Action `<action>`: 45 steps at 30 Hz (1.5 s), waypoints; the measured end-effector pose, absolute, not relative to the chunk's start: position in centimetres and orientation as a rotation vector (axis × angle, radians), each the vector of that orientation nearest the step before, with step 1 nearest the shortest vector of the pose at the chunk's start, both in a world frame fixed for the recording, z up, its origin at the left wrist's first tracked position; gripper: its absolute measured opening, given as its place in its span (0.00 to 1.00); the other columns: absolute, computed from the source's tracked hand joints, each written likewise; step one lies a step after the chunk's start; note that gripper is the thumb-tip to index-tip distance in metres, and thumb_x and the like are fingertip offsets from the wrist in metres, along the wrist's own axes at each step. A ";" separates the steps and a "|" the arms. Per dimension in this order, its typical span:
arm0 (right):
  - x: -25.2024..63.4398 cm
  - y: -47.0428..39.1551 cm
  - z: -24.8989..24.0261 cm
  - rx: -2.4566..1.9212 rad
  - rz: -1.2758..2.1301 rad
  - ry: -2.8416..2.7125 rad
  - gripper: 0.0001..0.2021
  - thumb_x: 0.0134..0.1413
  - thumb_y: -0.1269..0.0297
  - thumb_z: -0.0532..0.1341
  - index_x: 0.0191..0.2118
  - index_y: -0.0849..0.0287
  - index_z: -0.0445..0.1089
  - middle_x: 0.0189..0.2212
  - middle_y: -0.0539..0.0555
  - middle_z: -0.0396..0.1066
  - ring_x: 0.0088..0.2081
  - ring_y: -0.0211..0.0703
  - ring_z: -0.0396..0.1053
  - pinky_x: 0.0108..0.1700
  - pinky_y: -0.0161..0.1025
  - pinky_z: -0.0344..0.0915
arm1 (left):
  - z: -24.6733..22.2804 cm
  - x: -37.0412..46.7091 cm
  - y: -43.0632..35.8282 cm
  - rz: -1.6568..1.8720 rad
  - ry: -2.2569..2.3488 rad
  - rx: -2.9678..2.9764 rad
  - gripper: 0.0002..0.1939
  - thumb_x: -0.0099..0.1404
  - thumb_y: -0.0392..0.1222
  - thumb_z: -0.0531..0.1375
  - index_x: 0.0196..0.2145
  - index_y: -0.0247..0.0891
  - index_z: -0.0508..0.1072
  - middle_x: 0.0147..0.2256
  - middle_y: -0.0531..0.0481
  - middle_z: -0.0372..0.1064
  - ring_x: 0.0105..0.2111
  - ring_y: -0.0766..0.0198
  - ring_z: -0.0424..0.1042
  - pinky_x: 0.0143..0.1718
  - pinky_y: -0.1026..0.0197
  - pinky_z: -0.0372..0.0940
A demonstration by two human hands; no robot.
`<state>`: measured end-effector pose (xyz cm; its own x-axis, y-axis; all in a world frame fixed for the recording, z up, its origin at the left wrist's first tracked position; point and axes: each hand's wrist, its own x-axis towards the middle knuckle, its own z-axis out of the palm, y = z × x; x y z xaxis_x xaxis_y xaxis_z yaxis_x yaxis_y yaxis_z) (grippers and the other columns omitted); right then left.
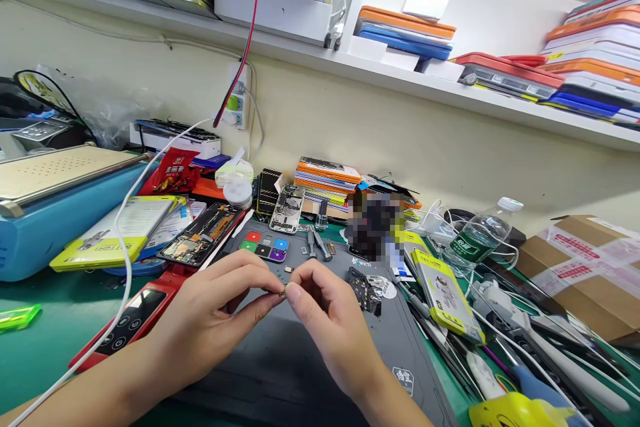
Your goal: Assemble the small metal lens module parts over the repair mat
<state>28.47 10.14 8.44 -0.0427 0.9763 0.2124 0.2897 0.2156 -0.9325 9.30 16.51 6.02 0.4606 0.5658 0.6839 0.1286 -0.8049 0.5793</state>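
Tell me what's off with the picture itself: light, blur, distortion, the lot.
All in the head view: bright overall, but the dark mat looks darker between the left hand and right hand; a blocky pixelated patch hides what lies beneath; the shelf slants down rightward; the small piece both hands pinch is too tiny to make out.

Cream wall, white shelf, green tabletop
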 end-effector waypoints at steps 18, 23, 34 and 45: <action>28.4 10.1 8.4 -1.376 0.682 -1.624 0.14 0.67 0.56 0.60 0.30 0.54 0.64 0.24 0.44 0.60 0.28 0.38 0.58 0.30 0.38 0.54 | 6.3 9.5 16.3 1.145 0.684 2.304 0.07 0.74 0.36 0.60 0.43 0.46 0.77 0.37 0.55 0.76 0.32 0.69 0.72 0.29 0.69 0.64; 28.4 10.2 8.3 -1.371 0.692 -1.624 0.14 0.68 0.56 0.60 0.30 0.54 0.65 0.25 0.44 0.61 0.28 0.38 0.58 0.31 0.38 0.54 | 6.1 9.3 16.4 1.170 0.686 2.301 0.07 0.74 0.37 0.61 0.43 0.47 0.78 0.37 0.56 0.78 0.31 0.69 0.73 0.29 0.69 0.65; 28.7 10.4 7.3 -1.387 0.577 -1.609 0.08 0.68 0.56 0.63 0.40 0.53 0.70 0.30 0.46 0.67 0.28 0.38 0.61 0.30 0.38 0.57 | 6.1 9.4 17.0 1.225 0.854 2.276 0.04 0.71 0.40 0.64 0.41 0.47 0.80 0.29 0.61 0.77 0.23 0.72 0.67 0.24 0.71 0.61; 28.9 10.8 6.7 -1.298 0.408 -1.682 0.02 0.69 0.64 0.64 0.41 0.52 0.71 0.36 0.46 0.70 0.31 0.36 0.65 0.33 0.35 0.62 | 6.3 9.3 16.9 1.167 0.895 2.245 0.06 0.72 0.43 0.62 0.43 0.49 0.80 0.28 0.60 0.74 0.22 0.70 0.65 0.22 0.70 0.61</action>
